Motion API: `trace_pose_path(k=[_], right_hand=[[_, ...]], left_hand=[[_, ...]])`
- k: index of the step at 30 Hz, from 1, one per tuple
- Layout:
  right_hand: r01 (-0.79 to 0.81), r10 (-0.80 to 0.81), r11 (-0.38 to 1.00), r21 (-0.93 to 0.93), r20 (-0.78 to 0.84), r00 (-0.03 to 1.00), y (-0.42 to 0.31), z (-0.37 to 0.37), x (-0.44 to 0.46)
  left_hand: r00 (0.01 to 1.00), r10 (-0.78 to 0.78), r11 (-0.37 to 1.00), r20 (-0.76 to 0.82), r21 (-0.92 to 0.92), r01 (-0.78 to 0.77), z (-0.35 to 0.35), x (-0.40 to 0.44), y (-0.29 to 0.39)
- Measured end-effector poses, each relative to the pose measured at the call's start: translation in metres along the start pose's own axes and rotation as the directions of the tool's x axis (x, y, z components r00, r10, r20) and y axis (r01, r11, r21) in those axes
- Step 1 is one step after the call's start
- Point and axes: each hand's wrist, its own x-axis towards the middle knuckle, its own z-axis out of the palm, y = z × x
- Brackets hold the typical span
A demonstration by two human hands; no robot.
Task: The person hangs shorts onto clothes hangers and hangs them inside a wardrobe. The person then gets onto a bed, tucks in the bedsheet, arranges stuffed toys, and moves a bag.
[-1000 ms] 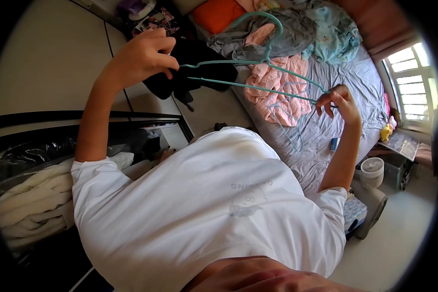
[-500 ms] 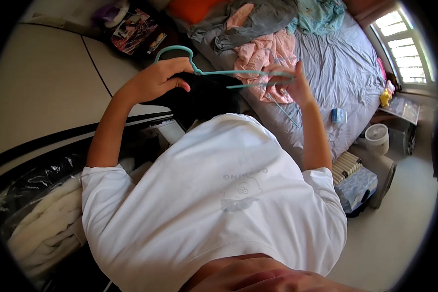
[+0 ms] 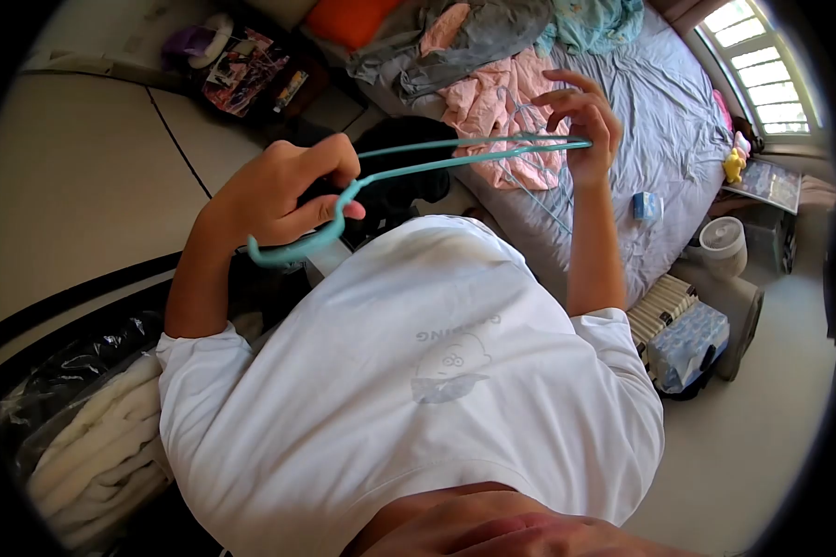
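A teal hanger (image 3: 455, 161) is held level in front of the chest, its hook pointing left and down toward the body. My left hand (image 3: 283, 186) grips it near the neck of the hook, thumb below and fingers above. The far end of the hanger rests in my right hand (image 3: 587, 135), between thumb and palm, with several fingers raised and spread. Behind the hanger on the left lies a dark cloth (image 3: 404, 190), partly hidden by it.
On the bed (image 3: 664, 121) are pink cloth (image 3: 478, 100), thin blue hangers (image 3: 541, 202), grey bedding (image 3: 492, 46) and a small blue box (image 3: 647, 206). A white bin (image 3: 723, 246) and a patterned box (image 3: 687, 345) stand at right. Folded cream fabric (image 3: 102, 436) lies lower left.
The hanger has turned over, so its hook swung from pointing up to pointing down and left. My left hand shifted onto the neck, and my right hand came inward.
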Motion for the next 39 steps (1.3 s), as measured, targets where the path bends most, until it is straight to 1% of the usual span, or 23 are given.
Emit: trace_pose_path(k=[1,3,4,5,7,8,9,11,13,14,15,17,18,19,21,25,27,29,31,32,36,37,39], right_hand=[[0.003,-0.003,1.0,0.004,0.007,1.0,0.005,0.002,0.0],[-0.155,0.181,0.966,0.207,-0.112,0.977,0.014,0.007,-0.002],[-0.288,0.328,0.89,0.353,-0.057,0.943,0.018,0.016,-0.004],[-0.422,0.428,0.793,0.438,0.091,0.899,0.039,0.021,-0.012],[-0.447,0.312,0.874,0.188,0.489,0.815,0.078,0.04,-0.05],[-0.549,0.447,0.834,0.058,0.512,0.733,0.085,0.062,-0.07],[-0.249,0.376,0.923,-0.293,0.553,0.743,0.071,0.077,-0.075],[-0.189,0.368,0.92,-0.344,0.586,0.722,0.067,0.101,-0.08],[0.044,0.244,0.915,-0.4,0.638,0.73,0.081,0.113,-0.091],[0.073,0.215,0.927,-0.367,0.68,0.701,0.096,0.111,-0.093],[0.077,0.212,0.928,-0.366,0.685,0.697,0.093,0.109,-0.085],[0.128,0.199,0.902,-0.412,0.661,0.723,0.076,0.101,-0.064],[0.149,0.129,0.899,-0.413,0.574,0.809,0.073,0.091,-0.059],[0.118,0.107,0.911,-0.396,0.501,0.859,0.063,0.082,-0.047],[0.137,0.072,0.907,-0.398,0.467,0.881,0.042,0.061,-0.025],[0.235,-0.027,0.895,-0.379,0.48,0.877,-0.021,0.071,0.013],[0.298,-0.113,0.904,-0.305,0.502,0.858,-0.042,0.084,0.027],[0.291,-0.115,0.919,-0.265,0.526,0.843,-0.051,0.096,0.037],[0.24,-0.041,0.93,-0.278,0.57,0.82,-0.054,0.12,0.042],[0.275,-0.043,0.912,-0.303,0.598,0.8,-0.047,0.132,0.038],[0.002,0.151,0.964,-0.266,0.554,0.819,-0.026,0.179,0.022],[0.007,0.148,0.966,-0.258,0.578,0.802,-0.024,0.181,0.023],[-0.079,0.319,0.932,-0.353,0.7,0.639,-0.027,0.187,0.027]], left_hand=[[1.0,-0.003,1.0,-0.007,0.002,0.003,0.0,-0.002,0.005],[0.983,-0.033,0.999,-0.181,-0.025,0.029,0.001,-0.007,0.015],[0.981,0.012,0.996,-0.196,0.091,0.006,-0.002,-0.009,0.016],[0.961,0.092,0.992,-0.262,0.107,-0.066,-0.001,-0.008,0.014],[0.96,0.091,0.995,-0.263,0.064,-0.077,-0.008,-0.016,0.012],[0.958,0.091,0.995,-0.271,0.07,-0.075,-0.01,-0.019,0.013],[0.957,0.055,0.997,-0.286,0.069,-0.037,-0.012,-0.023,0.013],[0.953,0.01,0.998,-0.302,0.061,0.008,-0.014,-0.033,0.011],[0.941,-0.005,1.0,-0.339,-0.026,-0.004,-0.016,-0.04,0.003],[0.936,-0.101,0.994,-0.338,-0.063,0.084,-0.019,-0.042,0.01],[0.934,-0.101,0.994,-0.344,-0.063,0.085,-0.022,-0.047,0.005],[0.906,-0.246,0.967,-0.344,-0.151,0.205,-0.035,-0.065,-0.014],[0.886,-0.365,0.924,-0.286,-0.224,0.308,-0.043,-0.076,-0.021],[0.886,-0.363,0.925,-0.288,-0.226,0.305,-0.047,-0.086,-0.031],[0.858,-0.464,0.87,-0.22,-0.296,0.394,-0.047,-0.103,-0.053],[0.82,-0.548,0.824,-0.165,-0.275,0.495,-0.034,-0.111,-0.064],[0.821,-0.559,0.813,-0.116,-0.273,0.515,-0.031,-0.11,-0.061],[0.873,-0.488,0.859,-0.001,-0.179,0.48,-0.027,-0.106,-0.053],[0.905,-0.424,0.899,-0.044,-0.139,0.414,-0.021,-0.107,-0.051],[0.915,-0.395,0.917,-0.083,-0.103,0.386,-0.019,-0.107,-0.047],[0.906,-0.337,0.929,-0.257,0.068,0.365,-0.012,-0.11,-0.044],[0.891,-0.321,0.919,-0.32,0.121,0.374,-0.009,-0.112,-0.045],[0.861,-0.306,0.915,-0.407,0.124,0.384,-0.002,-0.115,-0.047]])
